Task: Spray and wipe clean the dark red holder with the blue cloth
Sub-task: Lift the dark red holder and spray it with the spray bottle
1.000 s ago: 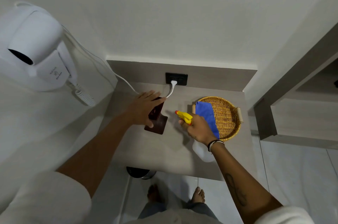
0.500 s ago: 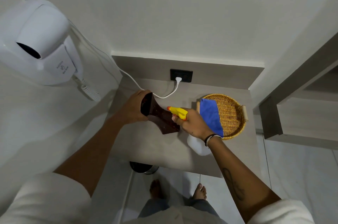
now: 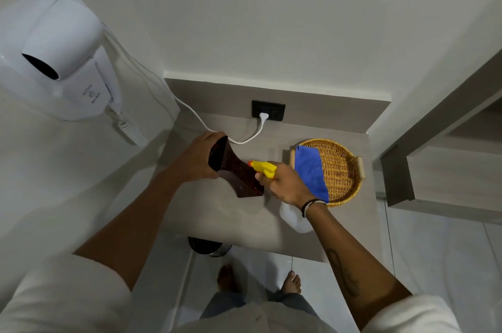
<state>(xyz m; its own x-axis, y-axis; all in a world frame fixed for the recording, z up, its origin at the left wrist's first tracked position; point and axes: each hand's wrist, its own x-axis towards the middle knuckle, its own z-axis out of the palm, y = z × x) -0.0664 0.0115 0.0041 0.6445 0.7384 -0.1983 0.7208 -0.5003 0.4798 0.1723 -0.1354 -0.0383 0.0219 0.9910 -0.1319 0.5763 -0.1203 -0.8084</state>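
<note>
The dark red holder (image 3: 235, 172) is tilted above the grey counter (image 3: 228, 221), gripped at its open end by the left hand (image 3: 197, 158); the right hand (image 3: 285, 183) is closed around the spray bottle (image 3: 294, 217), its yellow nozzle (image 3: 263, 167) just beside the holder; the blue cloth (image 3: 311, 169) lies draped in the wicker basket (image 3: 343, 169).

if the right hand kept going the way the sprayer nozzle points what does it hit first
Most likely the dark red holder held by the left hand; the yellow spray nozzle in the right hand already looks almost against it, though depth is unclear.
</note>
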